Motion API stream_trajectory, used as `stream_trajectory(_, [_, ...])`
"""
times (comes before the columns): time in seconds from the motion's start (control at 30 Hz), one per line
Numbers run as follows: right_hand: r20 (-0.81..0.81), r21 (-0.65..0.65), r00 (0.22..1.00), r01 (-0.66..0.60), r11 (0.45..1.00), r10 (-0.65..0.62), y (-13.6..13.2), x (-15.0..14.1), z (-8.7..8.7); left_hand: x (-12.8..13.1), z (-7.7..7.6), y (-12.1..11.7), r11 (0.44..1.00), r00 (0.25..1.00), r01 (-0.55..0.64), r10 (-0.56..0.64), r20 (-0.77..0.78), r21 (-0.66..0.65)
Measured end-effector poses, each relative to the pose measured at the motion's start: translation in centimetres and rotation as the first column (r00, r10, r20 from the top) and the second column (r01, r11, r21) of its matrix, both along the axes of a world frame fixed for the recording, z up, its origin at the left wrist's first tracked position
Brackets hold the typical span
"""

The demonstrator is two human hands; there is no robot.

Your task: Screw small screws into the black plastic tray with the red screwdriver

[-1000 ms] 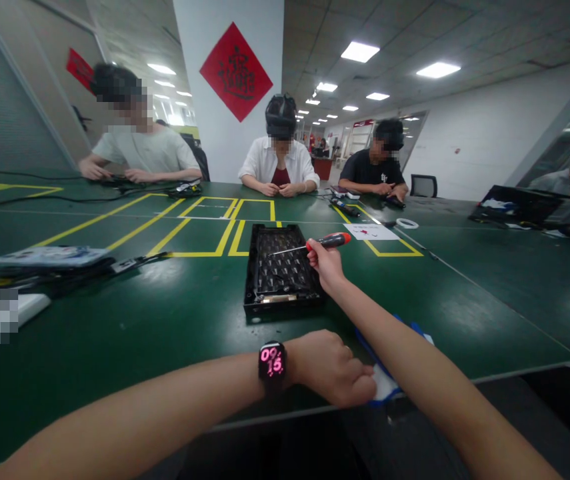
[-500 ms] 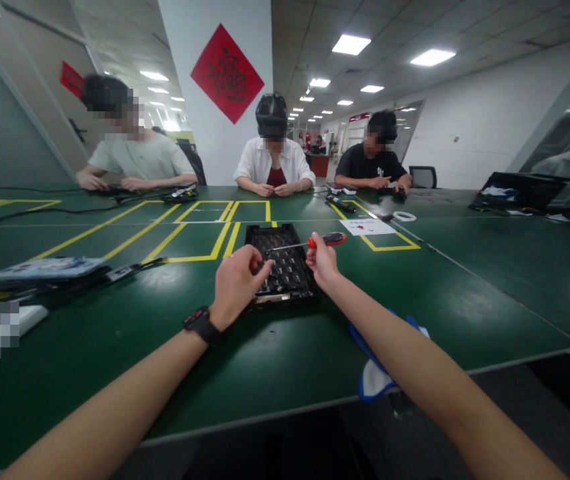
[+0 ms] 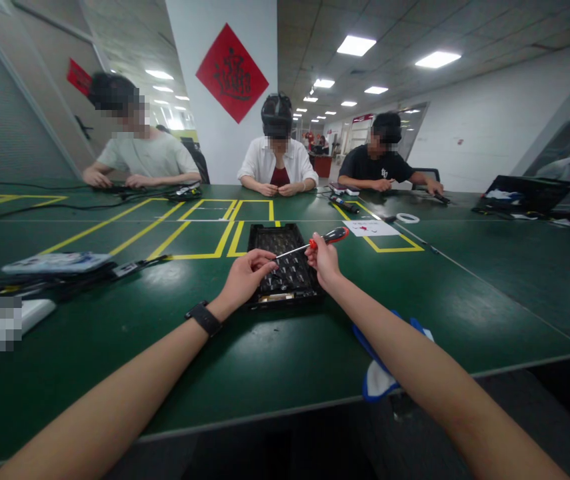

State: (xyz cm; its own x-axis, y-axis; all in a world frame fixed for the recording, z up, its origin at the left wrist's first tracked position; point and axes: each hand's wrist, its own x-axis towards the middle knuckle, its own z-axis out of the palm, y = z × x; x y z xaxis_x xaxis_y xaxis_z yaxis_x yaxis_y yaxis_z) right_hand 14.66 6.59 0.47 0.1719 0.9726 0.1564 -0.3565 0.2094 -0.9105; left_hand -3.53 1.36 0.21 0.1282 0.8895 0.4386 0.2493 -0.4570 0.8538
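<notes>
My right hand (image 3: 323,259) is closed round a screwdriver (image 3: 333,236) with a red and black handle. Its metal shaft slants down to the left, and the tip ends at the fingers of my left hand (image 3: 251,275). Those left fingers are pinched together at the tip; whatever small thing may be between them is too small to make out. Below both hands lies a black tray (image 3: 285,300), with rows of small pieces inside. My left wrist wears a dark watch (image 3: 205,317).
A blue and white glove (image 3: 379,379) lies under my right forearm at the table edge. Cables and a flat light-coloured box (image 3: 57,263) are at left. A printed sheet (image 3: 371,228) and white ring (image 3: 407,218) lie beyond. Several people sit across the green table (image 3: 285,373).
My left fingers have closed into a pinch at the screwdriver's tip, and the shaft now slants more. Across the table, the person at right has stretched an arm out sideways.
</notes>
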Motion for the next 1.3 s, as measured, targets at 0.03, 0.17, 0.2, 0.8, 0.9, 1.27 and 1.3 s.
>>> stream_trajectory(0.03, [-0.003,0.006,1.0,-0.005,1.0,0.005,-0.02,-0.02,0.01,-0.02,-0.04,0.02,1.0,1.0,0.0,0.0,0.013,-0.007])
stream_trajectory(0.17, [-0.002,0.021,1.0,-0.017,1.0,0.017,-0.19,-0.07,0.18,-0.11,-0.13,0.06,0.998,0.999,-0.039,0.04,0.025,-0.04])
stream_trajectory(0.2, [-0.005,0.018,1.0,-0.012,1.0,0.013,-0.24,-0.07,0.24,-0.13,-0.13,0.07,0.998,0.998,-0.049,0.05,0.026,-0.043])
stream_trajectory(0.8, [-0.095,-0.034,0.995,0.003,0.999,-0.006,-0.39,0.09,0.41,-0.27,-0.11,0.43,0.997,0.992,-0.066,0.069,-0.108,0.034])
stream_trajectory(0.9, [-0.102,-0.044,0.995,-0.001,0.999,-0.004,-0.37,0.13,0.39,-0.26,-0.09,0.48,0.999,0.987,-0.032,0.039,-0.157,0.041])
stream_trajectory(1.27, [-0.075,-0.029,0.997,-0.01,1.0,0.008,-0.22,0.01,0.3,-0.41,-0.36,0.66,0.999,0.975,-0.018,0.029,-0.219,0.049])
stream_trajectory(1.3, [-0.076,-0.026,0.997,-0.009,1.0,0.007,-0.23,0.01,0.3,-0.43,-0.34,0.64,0.999,0.975,-0.015,0.025,-0.22,0.049])
